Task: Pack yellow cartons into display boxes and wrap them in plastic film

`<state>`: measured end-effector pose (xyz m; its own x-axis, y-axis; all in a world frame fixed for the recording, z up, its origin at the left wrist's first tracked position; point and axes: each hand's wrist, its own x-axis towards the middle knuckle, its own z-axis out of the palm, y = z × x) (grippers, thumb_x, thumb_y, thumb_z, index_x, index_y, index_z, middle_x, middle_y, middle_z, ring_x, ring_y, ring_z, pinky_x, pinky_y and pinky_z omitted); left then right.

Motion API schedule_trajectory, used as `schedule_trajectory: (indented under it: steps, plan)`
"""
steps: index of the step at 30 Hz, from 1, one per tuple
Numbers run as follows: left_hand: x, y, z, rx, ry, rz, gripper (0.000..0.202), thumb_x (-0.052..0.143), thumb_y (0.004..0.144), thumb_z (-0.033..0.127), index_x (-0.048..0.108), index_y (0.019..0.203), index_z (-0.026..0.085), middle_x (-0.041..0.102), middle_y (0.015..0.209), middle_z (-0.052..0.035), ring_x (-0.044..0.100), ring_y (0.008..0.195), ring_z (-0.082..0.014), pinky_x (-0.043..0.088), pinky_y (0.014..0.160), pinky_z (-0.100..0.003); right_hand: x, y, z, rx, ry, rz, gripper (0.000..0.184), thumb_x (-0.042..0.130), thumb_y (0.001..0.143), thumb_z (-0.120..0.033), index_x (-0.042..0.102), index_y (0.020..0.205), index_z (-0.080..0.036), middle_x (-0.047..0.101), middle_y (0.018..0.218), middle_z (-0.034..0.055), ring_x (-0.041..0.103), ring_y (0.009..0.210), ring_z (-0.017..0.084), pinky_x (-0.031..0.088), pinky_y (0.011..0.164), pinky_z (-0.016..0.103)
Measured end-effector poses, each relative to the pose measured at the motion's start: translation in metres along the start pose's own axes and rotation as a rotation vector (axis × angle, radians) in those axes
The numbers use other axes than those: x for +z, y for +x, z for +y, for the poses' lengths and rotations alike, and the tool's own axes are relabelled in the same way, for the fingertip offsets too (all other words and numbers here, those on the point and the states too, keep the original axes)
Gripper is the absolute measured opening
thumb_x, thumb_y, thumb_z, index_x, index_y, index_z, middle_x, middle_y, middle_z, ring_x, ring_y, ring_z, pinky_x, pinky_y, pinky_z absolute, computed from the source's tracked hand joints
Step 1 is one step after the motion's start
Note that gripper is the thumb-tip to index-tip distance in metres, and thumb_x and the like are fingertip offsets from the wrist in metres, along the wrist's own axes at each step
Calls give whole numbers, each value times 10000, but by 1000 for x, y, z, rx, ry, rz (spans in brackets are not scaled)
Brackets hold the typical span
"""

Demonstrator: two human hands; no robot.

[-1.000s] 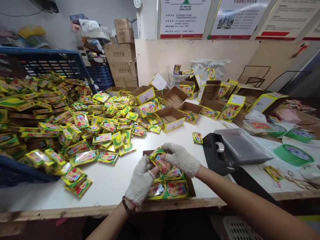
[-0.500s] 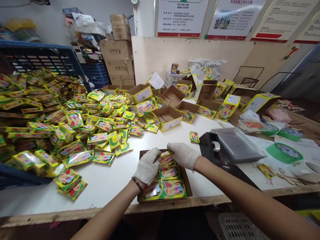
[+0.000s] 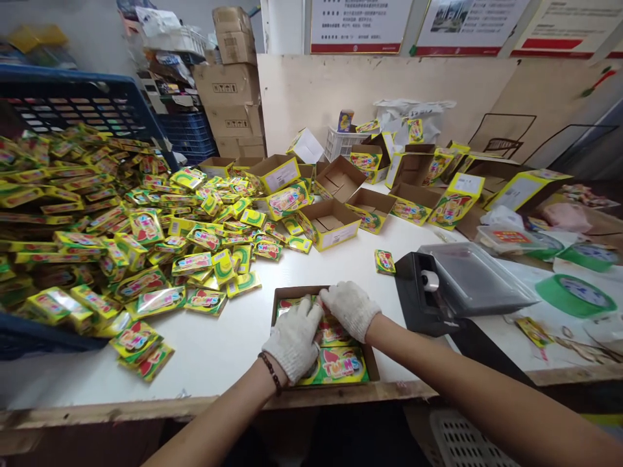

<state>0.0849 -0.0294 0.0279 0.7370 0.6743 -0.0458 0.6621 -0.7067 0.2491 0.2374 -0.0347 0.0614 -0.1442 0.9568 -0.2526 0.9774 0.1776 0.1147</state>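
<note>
An open cardboard box (image 3: 372,371) lies at the table's front edge, with flat yellow-green "TWINS" packets (image 3: 341,364) in it. My left hand (image 3: 293,340), in a white knitted glove, is over the left part of the box, its fingers bent down on a packet. Beside it my gloved right hand (image 3: 350,309) curls over the box's far side, fingertips closed at a packet and almost touching the left hand. Both sets of fingertips are partly hidden. Near the black dispenser lies a single small packet (image 3: 384,262).
A large heap of packets (image 3: 146,227) spills from a blue crate (image 3: 87,84) at left. Several open display boxes (image 3: 335,224) stand at the back. To the right are a black tape dispenser (image 3: 422,292), a clear plastic tray (image 3: 477,279) and green tape rolls (image 3: 574,295).
My left hand has shifted right across the packets, and my right hand has come down lower into the box. The fingertips are now closer together. The view has tilted slightly.
</note>
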Motion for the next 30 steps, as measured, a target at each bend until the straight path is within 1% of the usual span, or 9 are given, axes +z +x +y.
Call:
schedule_trajectory:
  steps: [4, 8, 11, 14, 17, 20, 25, 27, 30]
  plan:
    - [-5, 2, 5, 110, 61, -97, 255, 504, 865, 266, 671, 1010, 139, 633, 1073, -163, 564, 1051, -345, 465, 880, -510, 11, 3, -15, 19, 4, -58, 250, 553, 856, -111, 666, 1070, -51, 689, 1047, 254, 676, 986, 319, 527, 818, 402]
    - [-25, -3, -12, 92, -45, 67, 198, 506, 895, 310, 636, 1004, 209, 616, 1084, -78, 563, 1039, -230, 468, 913, -364, 18, 12, -22, 82, 13, -129, 415, 703, 729, -128, 644, 1127, -26, 676, 1063, 268, 671, 1009, 353, 544, 824, 417]
    - [-43, -10, -55, -220, -16, 243, 214, 469, 891, 217, 589, 1069, 225, 581, 1130, -62, 543, 1080, -182, 444, 945, -291, 20, 14, -26, 146, 22, -172, 529, 750, 671, -125, 613, 1166, 2, 655, 1063, 290, 668, 1001, 383, 553, 793, 446]
    - [-52, -20, -116, -506, 88, 204, 321, 522, 795, 161, 567, 1113, 178, 553, 1162, -133, 536, 1105, -262, 443, 941, -388, 19, 7, -30, 193, 37, -182, 458, 641, 770, -98, 575, 1214, -8, 624, 1082, 305, 677, 970, 369, 561, 718, 442]
    - [-51, -37, -167, -608, 142, 78, 384, 549, 724, 141, 581, 1104, 192, 575, 1122, -143, 552, 1074, -304, 433, 917, -457, 18, -5, -29, 157, 53, -166, 406, 471, 856, -44, 556, 1253, -57, 567, 1194, 282, 656, 1027, 333, 552, 755, 421]
    - [-47, -54, -190, -600, 182, -3, 385, 536, 705, 131, 586, 1079, 205, 569, 1167, -133, 553, 1077, -292, 419, 918, -436, 20, -14, -18, 54, 102, -146, 400, 448, 838, 0, 591, 1197, -102, 546, 1259, 216, 622, 1087, 289, 512, 853, 369]
    - [-50, -68, -172, -584, 176, -37, 157, 539, 720, 215, 551, 871, 177, 599, 918, -93, 598, 842, -245, 449, 724, -341, 8, -16, 1, -43, 314, 44, 274, 470, 890, -99, 596, 1132, -132, 610, 1170, 132, 604, 1067, 225, 452, 895, 297]
    - [-57, -67, -148, -563, 160, 21, 193, 519, 746, 227, 524, 933, 180, 600, 875, -69, 593, 794, -220, 449, 708, -324, -10, -18, -1, -54, 281, 138, 269, 447, 913, -107, 590, 1139, -138, 616, 1161, 128, 601, 1052, 220, 446, 885, 300]
    - [-68, -62, -95, -383, 150, 146, 284, 555, 733, 225, 514, 1013, 198, 608, 1007, -72, 581, 953, -237, 449, 844, -345, -47, -24, -15, -169, 155, 266, 277, 425, 916, -83, 584, 1132, -154, 617, 1150, 128, 607, 1011, 219, 452, 835, 312]
